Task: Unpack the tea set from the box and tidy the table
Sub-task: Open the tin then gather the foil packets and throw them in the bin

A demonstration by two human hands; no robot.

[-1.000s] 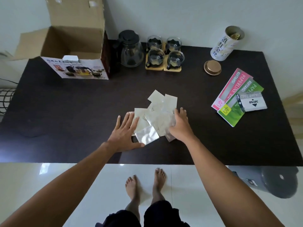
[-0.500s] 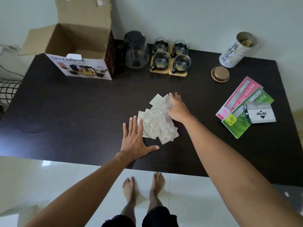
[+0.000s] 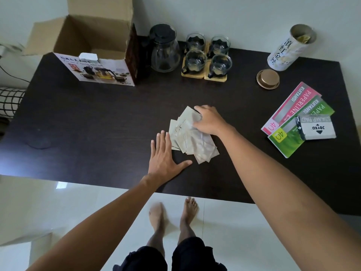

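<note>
A pile of several pale tea sachets (image 3: 195, 143) lies in the middle of the dark table (image 3: 97, 118). My right hand (image 3: 209, 121) rests on the pile's far end, fingers curled over the sachets. My left hand (image 3: 165, 156) lies flat on the table, fingers spread, touching the pile's left edge. At the back stand the glass teapot (image 3: 165, 49) with a black lid and several glass cups (image 3: 208, 55) on wooden coasters. The open cardboard box (image 3: 91, 51) sits at the back left.
A white tea tin (image 3: 287, 49) stands open at the back right, its gold lid (image 3: 268, 79) beside it. Pink and green receipt books (image 3: 291, 112) and a stamp pad box (image 3: 316, 128) lie at the right. The table's near edge is close to my left wrist.
The scattered sachets have been pushed together into a tighter pile. My right hand moved from the pile's near right side to its far end; my left hand slid flat against the left edge.
</note>
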